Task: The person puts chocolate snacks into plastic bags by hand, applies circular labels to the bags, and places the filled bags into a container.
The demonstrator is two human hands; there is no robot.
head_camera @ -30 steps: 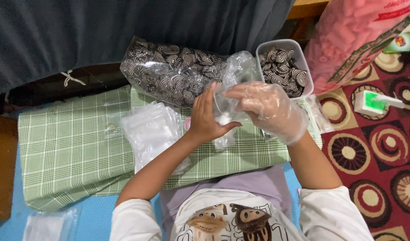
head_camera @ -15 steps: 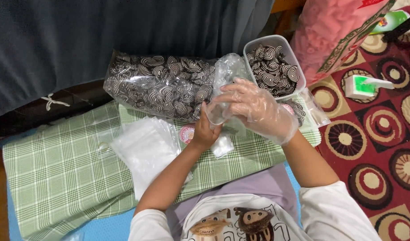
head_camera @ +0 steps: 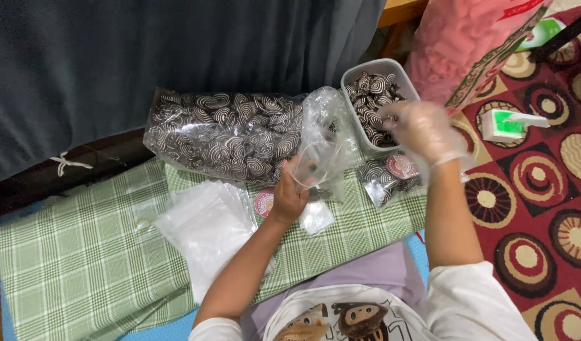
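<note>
Green checked cloth (head_camera: 69, 265) covers the low surface in front of the person, and everything else sits on it or around it. Along the cloth's far edge lies a big clear sack of swirled brown-and-white biscuits (head_camera: 224, 136), on its side and bulging. Off the cloth's right end spreads a red rug with ringed circles (head_camera: 524, 183), and a small white and green gadget (head_camera: 508, 124) lies on it. At the cloth's far right corner stands a grey plastic tub (head_camera: 391, 66) holding more of the same biscuits. A loose stack of empty clear bags (head_camera: 205, 224) lies near the middle of the cloth.

The left hand (head_camera: 289, 196), bare, is raised just above the cloth; its fingers pinch the rim of a small clear bag (head_camera: 325, 142) and hold it up with its mouth open, between the sack and the tub. The right hand (head_camera: 420, 129), in a thin clear glove, hovers at the tub's near edge; it is blurred, and I cannot tell whether its fingers grip anything. Below it, on the cloth, lie small filled packets with round pink labels (head_camera: 391, 173). Another round pink label (head_camera: 264, 203) rests just beside the left wrist.
</note>
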